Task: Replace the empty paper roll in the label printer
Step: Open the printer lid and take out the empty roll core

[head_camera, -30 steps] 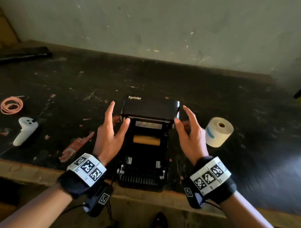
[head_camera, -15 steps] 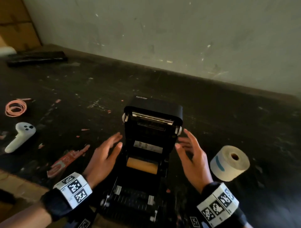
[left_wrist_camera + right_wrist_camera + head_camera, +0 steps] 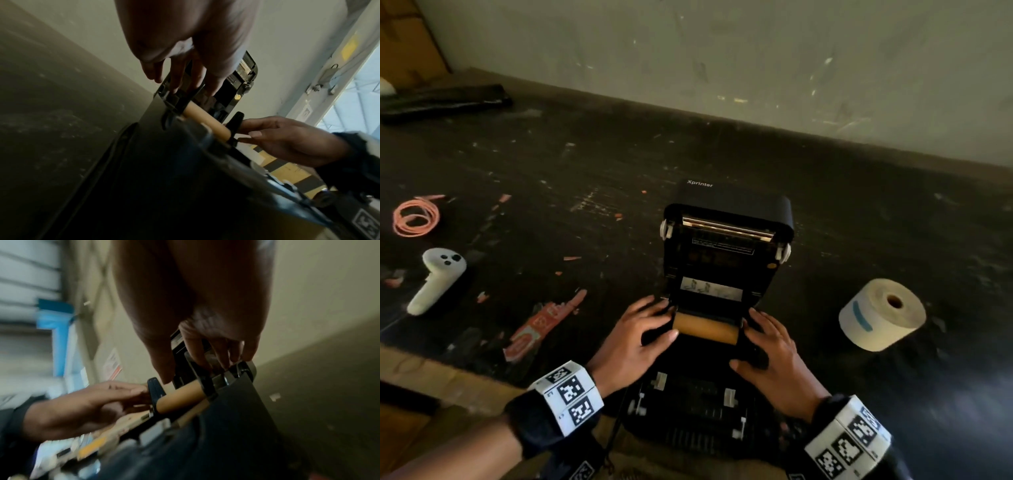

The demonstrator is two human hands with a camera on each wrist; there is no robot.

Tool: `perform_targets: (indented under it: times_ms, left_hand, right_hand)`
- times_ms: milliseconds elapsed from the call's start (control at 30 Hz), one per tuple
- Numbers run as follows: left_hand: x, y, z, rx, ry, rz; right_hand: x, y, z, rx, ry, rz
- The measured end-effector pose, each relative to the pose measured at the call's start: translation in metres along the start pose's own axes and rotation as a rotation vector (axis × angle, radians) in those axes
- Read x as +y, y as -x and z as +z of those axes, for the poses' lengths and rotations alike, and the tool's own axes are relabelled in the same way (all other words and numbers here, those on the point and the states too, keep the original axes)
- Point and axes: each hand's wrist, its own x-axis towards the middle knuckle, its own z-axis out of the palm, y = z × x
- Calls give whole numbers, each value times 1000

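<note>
The left hand (image 3: 635, 337) and right hand (image 3: 774, 353) flank the empty cardboard core (image 3: 705, 328), fingers fairly straight against the black holders at its two ends, gripping nothing (as far as shows). The core sits inside the open printer (image 3: 726, 253). Right of the printer a full paper roll (image 3: 878, 317) lies on the worktop (image 3: 585, 164); a white controller (image 3: 436, 279) lies well to its left.

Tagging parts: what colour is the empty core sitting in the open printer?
Tan, plain cardboard brown: the empty cardboard core in the black label printer. Head view shows it best.
</note>
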Motion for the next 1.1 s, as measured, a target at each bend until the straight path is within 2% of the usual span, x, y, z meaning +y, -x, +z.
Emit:
perform_targets:
  times_ms: [167, 333, 400, 600, 867, 1033, 1100]
  left_hand:
    - [25, -2, -8, 104, 173, 93]
    - [61, -8, 2, 55, 336, 151]
    - [74, -10, 16, 27, 328, 168]
    - [108, -15, 72, 30, 265, 180]
    - [164, -33, 177, -17, 137, 160]
    - [169, -39, 226, 27, 70, 15]
    - [160, -44, 235, 15, -45, -27]
  right_hand:
    - [-9, 14, -10, 155, -269, 13]
    - [-15, 39, -31, 382, -464, 17]
    - [-8, 53, -39, 479, -447, 21]
    - [41, 88, -56, 614, -505, 123]
    - [134, 146, -101, 554, -640, 157]
    - [190, 168, -118, 562, -675, 231]
    - [203, 171, -121, 548, -662, 243]
